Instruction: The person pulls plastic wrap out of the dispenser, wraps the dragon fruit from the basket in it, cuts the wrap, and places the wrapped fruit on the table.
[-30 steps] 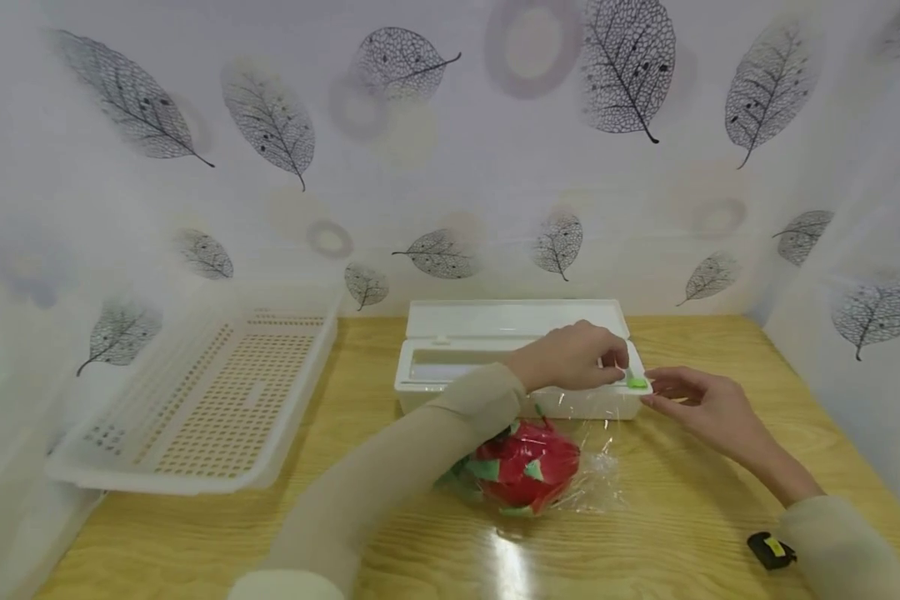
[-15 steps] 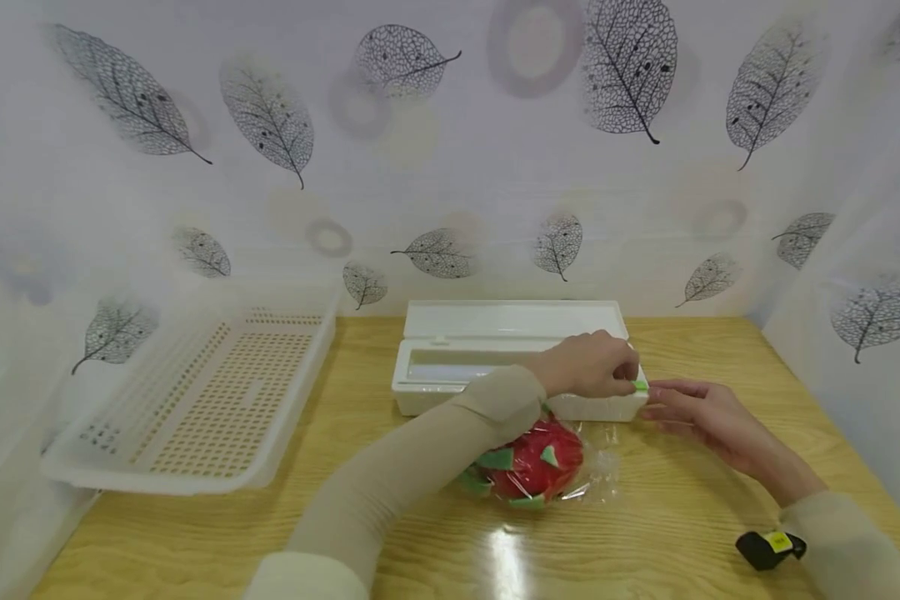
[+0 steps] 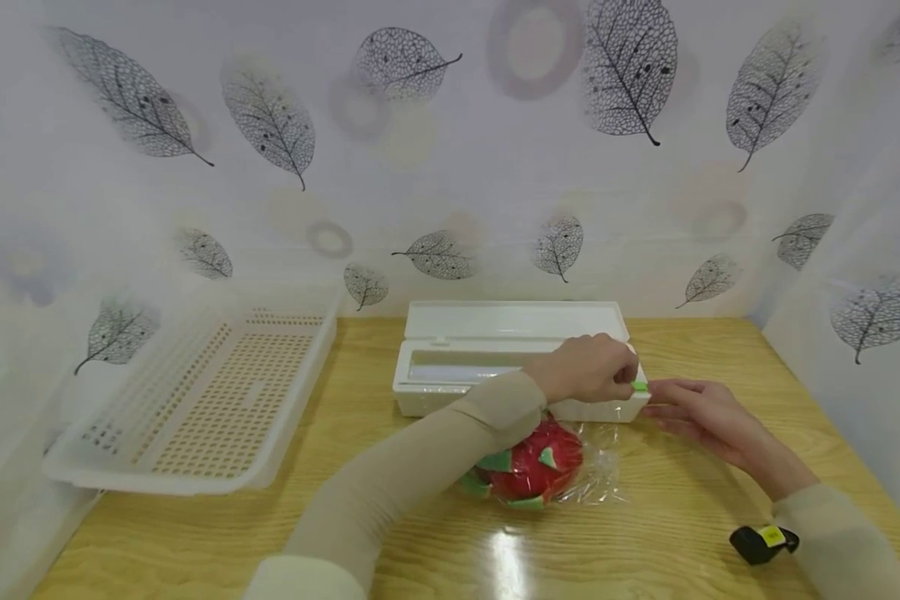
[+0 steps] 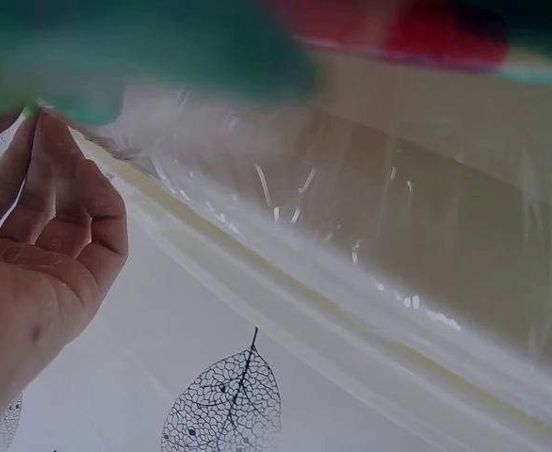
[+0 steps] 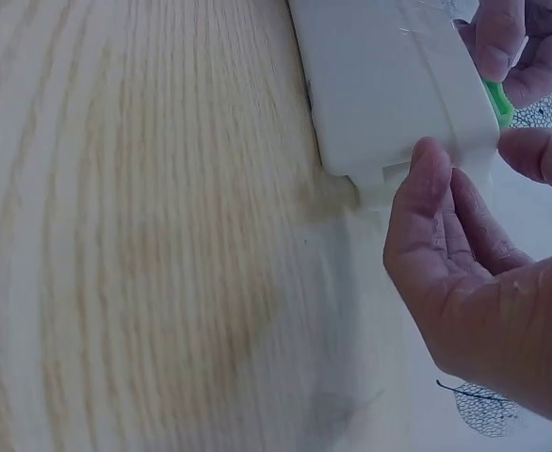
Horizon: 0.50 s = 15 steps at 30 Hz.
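Note:
A white cling-film dispenser box (image 3: 435, 400) lies open at the back of the wooden table, its lid (image 3: 510, 319) folded back. My left hand (image 3: 588, 367) reaches across and pinches the small green slider (image 3: 640, 386) at the box's right end. My right hand (image 3: 701, 408) lies just right of that end, with straight fingers and the thumb (image 5: 427, 179) touching the box corner (image 5: 389, 94). In front of the box sits a red and green dragon fruit (image 3: 532, 471) wrapped in clear film (image 3: 603, 475). The left wrist view shows film (image 4: 351, 235) stretched near my curled fingers (image 4: 59, 226).
A white perforated basket (image 3: 217, 392) stands tilted at the left of the table. A small black item with a yellow label (image 3: 763, 539) sits by my right sleeve. Leaf-patterned walls close in the back and both sides. Bare wood (image 3: 645, 550) lies at the front.
Over the last second my left hand shifted slightly right and down with the green slider to the box's end. The wrapped fruit settled a little to the right. The right hand barely moved.

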Motion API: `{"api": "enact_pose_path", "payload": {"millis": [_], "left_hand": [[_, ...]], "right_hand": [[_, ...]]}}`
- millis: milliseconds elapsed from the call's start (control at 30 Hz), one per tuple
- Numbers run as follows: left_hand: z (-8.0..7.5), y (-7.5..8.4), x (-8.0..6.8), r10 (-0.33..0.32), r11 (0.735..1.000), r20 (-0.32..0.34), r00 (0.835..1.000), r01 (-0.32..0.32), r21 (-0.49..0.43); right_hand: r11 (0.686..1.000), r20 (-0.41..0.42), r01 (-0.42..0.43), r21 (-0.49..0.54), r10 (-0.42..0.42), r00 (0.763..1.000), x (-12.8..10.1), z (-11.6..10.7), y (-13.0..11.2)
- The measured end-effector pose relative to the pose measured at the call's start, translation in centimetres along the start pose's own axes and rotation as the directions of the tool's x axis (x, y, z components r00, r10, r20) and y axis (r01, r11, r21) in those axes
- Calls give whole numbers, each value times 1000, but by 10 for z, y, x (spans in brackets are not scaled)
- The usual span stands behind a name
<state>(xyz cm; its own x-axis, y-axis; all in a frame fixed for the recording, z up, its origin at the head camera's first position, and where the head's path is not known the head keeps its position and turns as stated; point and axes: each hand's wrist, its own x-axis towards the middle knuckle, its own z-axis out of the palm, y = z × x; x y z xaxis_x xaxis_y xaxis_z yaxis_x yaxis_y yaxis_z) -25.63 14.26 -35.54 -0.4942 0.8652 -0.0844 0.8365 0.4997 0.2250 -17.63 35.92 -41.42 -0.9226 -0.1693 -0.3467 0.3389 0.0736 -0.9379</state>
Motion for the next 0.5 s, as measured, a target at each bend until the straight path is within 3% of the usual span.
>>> {"api": "enact_pose_path", "payload": {"millis": [167, 500], "left_hand": [[2, -1, 0, -14, 1000, -12, 1000, 14, 24], [1, 0, -1, -26, 999, -6, 1000, 27, 42]], "right_hand": [[997, -52, 8, -82, -12, 999, 0, 1, -2], [996, -72, 26, -83, -32, 997, -1, 2, -4]]}}
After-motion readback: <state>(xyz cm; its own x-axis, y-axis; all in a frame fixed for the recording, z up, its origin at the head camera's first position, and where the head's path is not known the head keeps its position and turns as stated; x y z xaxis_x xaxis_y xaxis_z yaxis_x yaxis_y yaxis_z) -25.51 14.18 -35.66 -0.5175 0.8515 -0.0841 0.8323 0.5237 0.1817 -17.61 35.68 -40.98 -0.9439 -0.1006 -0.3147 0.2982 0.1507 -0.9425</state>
